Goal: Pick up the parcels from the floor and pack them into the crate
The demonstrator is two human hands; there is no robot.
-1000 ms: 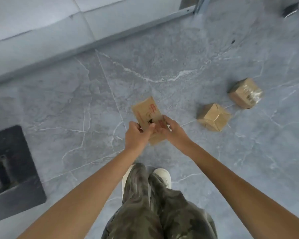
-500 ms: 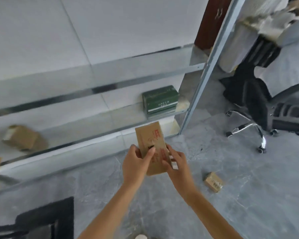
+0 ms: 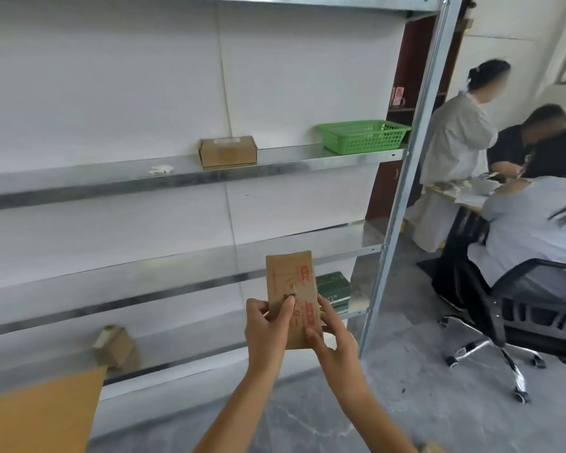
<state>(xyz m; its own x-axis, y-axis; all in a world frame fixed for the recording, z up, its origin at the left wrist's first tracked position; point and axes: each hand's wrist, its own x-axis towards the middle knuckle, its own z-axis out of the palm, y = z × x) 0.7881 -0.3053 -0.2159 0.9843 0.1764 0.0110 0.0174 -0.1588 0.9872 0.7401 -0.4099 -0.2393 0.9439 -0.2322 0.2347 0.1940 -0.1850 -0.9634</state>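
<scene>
A flat brown parcel (image 3: 290,282) with red print stands upright in front of me at chest height. My left hand (image 3: 265,331) grips its lower left edge, thumb on the front face. My right hand (image 3: 329,338) holds its lower right edge, fingers on the front. A green plastic crate (image 3: 361,136) sits at the right end of the upper metal shelf. The corner of another brown parcel (image 3: 430,447) shows on the floor at the bottom edge, right of my right forearm.
A metal shelf unit (image 3: 177,178) fills the wall ahead. It carries a cardboard box (image 3: 227,151), a small tilted box (image 3: 113,346) and a green carton (image 3: 334,291). A wooden board (image 3: 40,416) is at lower left. People sit at a desk (image 3: 455,196) on the right, with an office chair (image 3: 520,308).
The view has swung up from the floor to the shelves. Both hands have lifted the flat parcel from near the floor to chest height. The two small floor parcels have dropped out of view.
</scene>
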